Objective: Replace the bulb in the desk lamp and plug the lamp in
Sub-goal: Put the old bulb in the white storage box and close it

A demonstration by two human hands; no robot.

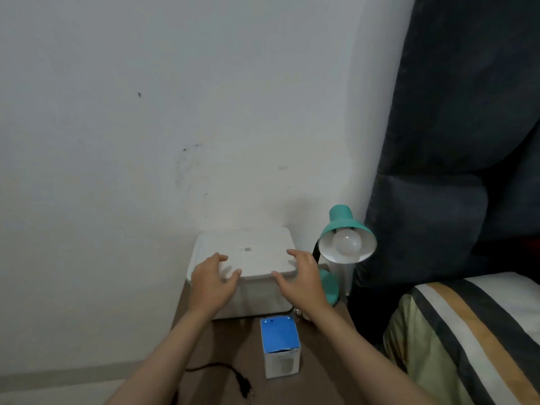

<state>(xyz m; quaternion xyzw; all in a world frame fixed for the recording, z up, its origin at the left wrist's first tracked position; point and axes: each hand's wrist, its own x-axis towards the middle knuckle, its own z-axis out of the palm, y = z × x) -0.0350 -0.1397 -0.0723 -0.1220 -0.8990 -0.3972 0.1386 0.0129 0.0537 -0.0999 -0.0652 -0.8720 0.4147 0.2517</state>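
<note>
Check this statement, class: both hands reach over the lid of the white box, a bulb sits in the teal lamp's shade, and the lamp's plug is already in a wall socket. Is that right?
One part is wrong. In the head view the plug lies loose on the brown table with its cord, not in a socket. The rest stands: the left hand and right hand reach over the white box, and a bulb sits in the teal lamp.

Your left hand [211, 280] and right hand [302, 280] reach with spread fingers over the front edge of the white lidded box [245, 252], perhaps just touching it. Right of it stands the teal desk lamp [346, 229], bulb [346, 243] fitted. Nearer you sit a blue-topped carton [280, 346] and the black plug [244, 385].
</note>
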